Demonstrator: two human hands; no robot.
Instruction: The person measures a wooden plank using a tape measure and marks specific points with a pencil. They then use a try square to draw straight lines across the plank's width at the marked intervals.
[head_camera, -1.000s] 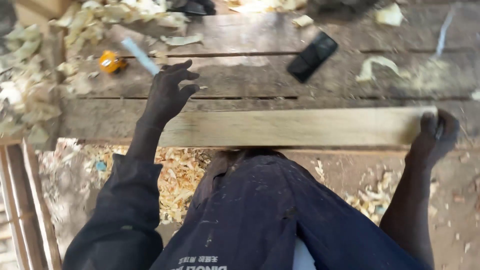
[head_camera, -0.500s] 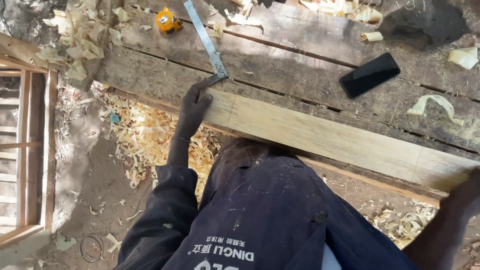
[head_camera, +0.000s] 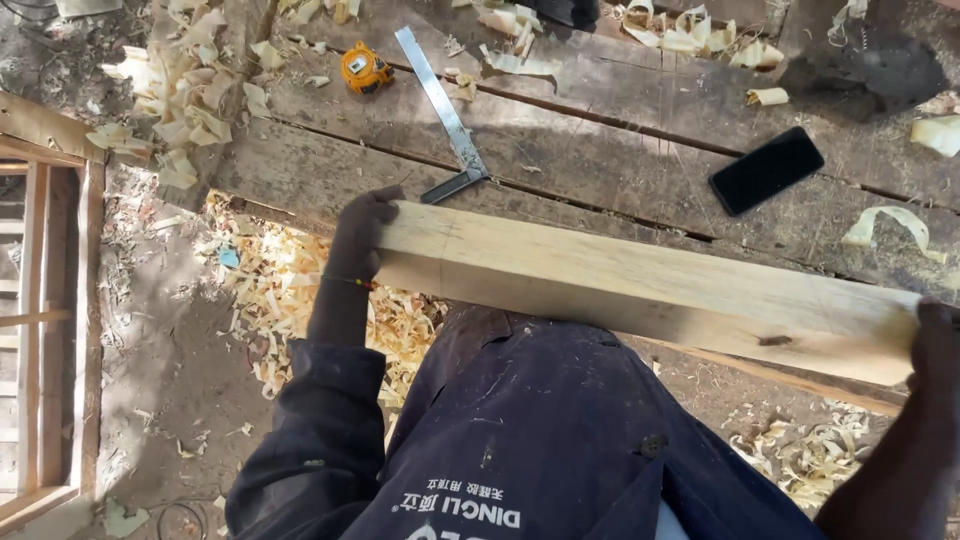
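Rough plank workbench (head_camera: 620, 150) under open sun, littered with pale wood shavings (head_camera: 180, 90); dirt ground below at lower left. Fresh light-coloured board (head_camera: 640, 285) runs from centre-left to the right edge of the frame, lying along the bench's near edge. Left hand (head_camera: 362, 235) wraps the board's left end, fingers curled over it and clamped. Right hand (head_camera: 935, 345) sits at the far right end, gripping as best I can tell, though the frame edge cuts it off. Board faces look planed and clean, one dark knot near the right; no cut, joint or clear marking visible, so shaping seems done and layout not begun. Steel try square (head_camera: 445, 110) lies untouched just above the left hand; yellow tape measure (head_camera: 365, 68) upper left; black phone (head_camera: 767, 170) upper right; wooden frame (head_camera: 45, 330) at left edge.
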